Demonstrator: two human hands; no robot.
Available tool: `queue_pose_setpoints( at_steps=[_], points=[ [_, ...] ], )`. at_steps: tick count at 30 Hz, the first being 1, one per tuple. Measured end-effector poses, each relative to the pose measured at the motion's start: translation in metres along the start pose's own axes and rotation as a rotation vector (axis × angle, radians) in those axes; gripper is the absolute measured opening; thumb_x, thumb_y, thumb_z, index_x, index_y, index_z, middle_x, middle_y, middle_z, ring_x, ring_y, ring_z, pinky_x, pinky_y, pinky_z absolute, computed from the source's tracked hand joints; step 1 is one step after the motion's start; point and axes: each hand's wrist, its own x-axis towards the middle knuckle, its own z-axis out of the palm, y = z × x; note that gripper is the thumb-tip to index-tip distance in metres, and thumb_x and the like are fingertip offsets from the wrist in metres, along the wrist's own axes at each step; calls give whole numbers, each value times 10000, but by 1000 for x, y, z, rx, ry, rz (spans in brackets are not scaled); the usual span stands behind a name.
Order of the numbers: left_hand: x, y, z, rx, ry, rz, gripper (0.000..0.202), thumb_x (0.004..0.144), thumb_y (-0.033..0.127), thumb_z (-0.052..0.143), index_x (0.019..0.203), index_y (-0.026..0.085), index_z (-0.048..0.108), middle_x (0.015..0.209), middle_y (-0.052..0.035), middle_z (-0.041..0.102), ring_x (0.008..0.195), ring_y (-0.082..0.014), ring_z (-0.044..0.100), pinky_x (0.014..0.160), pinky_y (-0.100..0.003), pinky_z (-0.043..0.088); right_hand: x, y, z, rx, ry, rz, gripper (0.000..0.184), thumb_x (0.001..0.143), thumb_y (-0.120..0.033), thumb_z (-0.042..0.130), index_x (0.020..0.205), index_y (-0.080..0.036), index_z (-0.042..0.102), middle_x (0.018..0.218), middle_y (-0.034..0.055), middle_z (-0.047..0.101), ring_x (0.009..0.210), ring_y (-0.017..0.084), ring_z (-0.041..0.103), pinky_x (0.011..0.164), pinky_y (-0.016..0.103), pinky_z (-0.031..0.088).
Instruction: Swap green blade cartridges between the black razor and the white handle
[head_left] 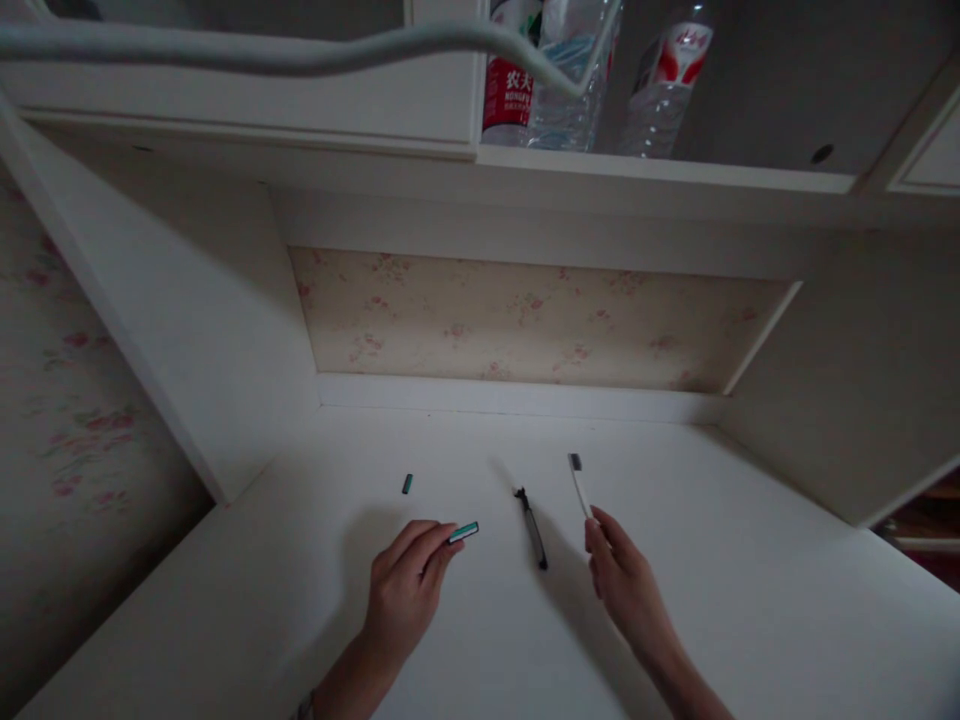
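Nearest the camera, two bare forearms came in from the near edge, the left one with a band (306, 706) at the wrist. The left hand (405, 580) was nearly closed, its thumb and forefinger pinching a small green-and-black strip (463, 533), which stuck out to the right beyond the fingertips. On the right, the right hand (619, 570) had its fingers curled shut around the near end of a white toothbrush (580, 490); its dark-bristled head pointed far and slightly left. Whether the toothbrush touched the white tabletop (465, 640) could not be told.

Between the hands, touched by neither, a slim black-and-grey handle (532, 530) lay at a slant, its near end farther right. Beyond the left hand, a second green piece (407, 484) lay alone on the tabletop.

At the far side ran a strip of floral wallpaper (525, 320). Above it, a shelf (750, 178) held a red-labelled bottle (508, 105) at the left, a clear bottle (564, 110) just beside it, and a red-and-white-labelled bottle (667, 90) farther right. A pale bent bar (300, 52) crossed in front of the cabinet.
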Motion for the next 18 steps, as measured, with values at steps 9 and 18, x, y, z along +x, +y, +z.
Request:
queue_pose_setpoints(
  at_steps=[9,18],
  points=[
    [-3,2,4,11,-44,23,154,875,133,598,1019,177,629,898,-44,627,757,-122,615,670,-201,520,41,27,-85,-1132,20,72,407,977,-369,241,1061,-207,605,1025,128,653,858,340,634,683,410,462],
    [-1,3,4,47,-68,36,129,885,155,589,1007,174,628,892,-42,628,772,-124,622,690,-202,519,45,24,-82,-1257,3,82,407,981,-349,289,970,-209,671,1019,118,640,833,316,650,645,377,483]
  ],
)
